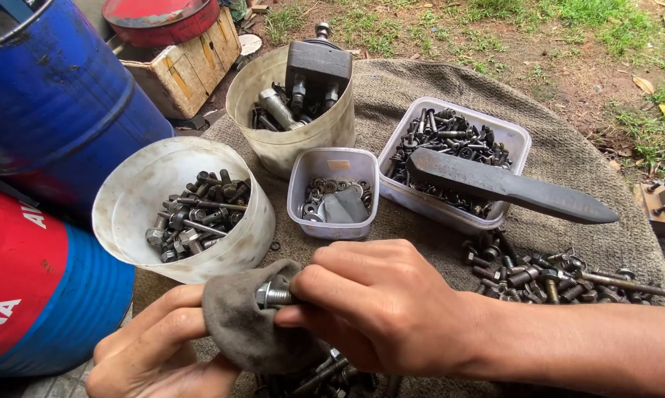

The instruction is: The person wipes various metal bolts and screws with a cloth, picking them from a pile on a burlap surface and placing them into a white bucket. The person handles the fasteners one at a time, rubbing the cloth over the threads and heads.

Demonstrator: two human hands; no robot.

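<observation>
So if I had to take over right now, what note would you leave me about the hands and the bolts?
Left hand: holds a grey rag wrapped round a bolt.
Right hand: fingers pinch that bolt's shank.
Nearby: round tub of bolts on the left, second round tub behind, small box of washers, larger box with a dark metal blade across it.
Done: many bolts lie in the tubs.
Left: a loose pile on the sacking, right.
</observation>
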